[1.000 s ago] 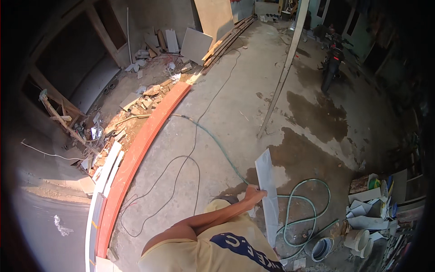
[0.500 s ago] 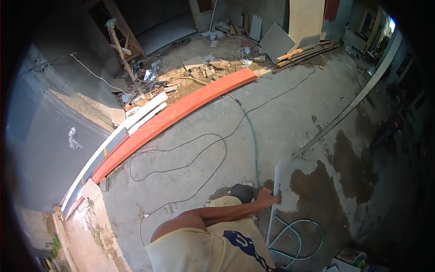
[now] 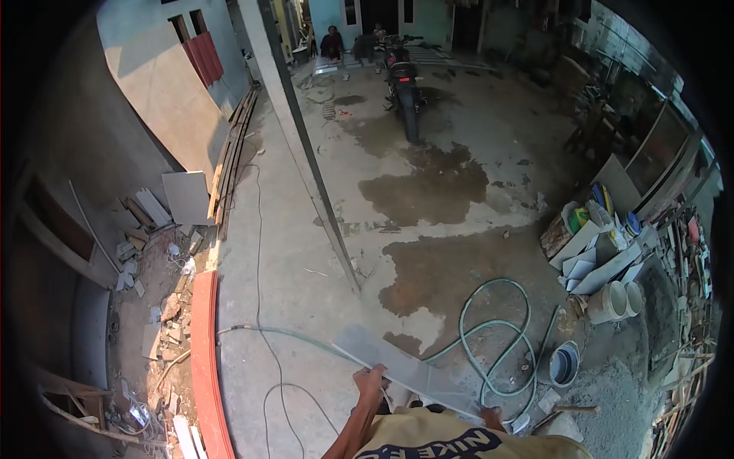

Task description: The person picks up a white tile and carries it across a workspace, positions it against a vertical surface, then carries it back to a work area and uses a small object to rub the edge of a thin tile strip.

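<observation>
A person in a yellow shirt [image 3: 451, 440] carries a long grey panel [image 3: 409, 371], a tile-like strip, across a wet concrete yard [image 3: 275, 252]. The left hand [image 3: 371, 380] curls its fingers over the panel's near edge, gripping it; the right hand [image 3: 493, 417] shows only partly at the panel's lower right end, and whether its fingers close on the strip cannot be told. The panel is held off the ground, slanting from upper left to lower right just in front of the body.

Just beyond it, a green hose [image 3: 497, 336] lies in loops on the concrete, with a thin cable [image 3: 260, 252] trailing away to the left. A grey bucket [image 3: 566, 363] sits near right, next to white pipe sections [image 3: 615, 302] and stacked boards and containers [image 3: 596, 241]. On the left, a long red beam [image 3: 205, 344] borders a strip of rubble and broken tiles [image 3: 164, 306].

Further out, a slim steel post [image 3: 313, 168] crosses the yard, dark damp patches [image 3: 428, 187] spread over the floor, and planks [image 3: 233, 153] lean along the left wall. A parked motorcycle [image 3: 404, 84] and seated people [image 3: 332, 42] mark the far end.

By the look of it, the carrying is under way: the panel is lifted and in hand, with setting it down left to do.
</observation>
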A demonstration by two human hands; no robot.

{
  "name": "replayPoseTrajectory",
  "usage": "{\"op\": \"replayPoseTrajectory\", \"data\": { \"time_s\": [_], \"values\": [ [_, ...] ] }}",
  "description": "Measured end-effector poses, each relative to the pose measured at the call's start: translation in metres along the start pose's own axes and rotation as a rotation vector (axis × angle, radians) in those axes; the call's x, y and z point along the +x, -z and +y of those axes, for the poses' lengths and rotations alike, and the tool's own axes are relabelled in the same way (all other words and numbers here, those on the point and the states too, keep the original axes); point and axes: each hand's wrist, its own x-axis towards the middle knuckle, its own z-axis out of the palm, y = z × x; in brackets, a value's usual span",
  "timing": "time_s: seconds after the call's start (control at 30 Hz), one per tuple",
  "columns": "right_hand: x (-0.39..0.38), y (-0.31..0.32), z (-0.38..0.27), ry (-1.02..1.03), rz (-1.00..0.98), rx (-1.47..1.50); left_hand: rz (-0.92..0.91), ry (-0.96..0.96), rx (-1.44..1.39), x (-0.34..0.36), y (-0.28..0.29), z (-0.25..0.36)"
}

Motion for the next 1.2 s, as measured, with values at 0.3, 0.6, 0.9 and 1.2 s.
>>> {"op": "replayPoseTrajectory", "data": {
  "time_s": [0.3, 0.6, 0.9, 1.2],
  "values": [
    [0.035, 0.008, 0.013, -0.109, 0.153, 0.301, -0.216, 0.070, 0.243, 0.077, -0.140, -0.046],
    [0.116, 0.084, -0.043, -0.448, 0.084, 0.448, -0.502, 0.166, 0.347, 0.087, -0.367, -0.049],
    [0.205, 0.136, -0.123, -0.749, 0.081, 0.547, -0.655, 0.431, 0.558, 0.188, -0.593, -0.099],
    [0.254, 0.207, -0.242, -0.853, 0.184, 0.637, -0.754, 0.537, 0.758, 0.246, -0.788, -0.100]
  ]
}}
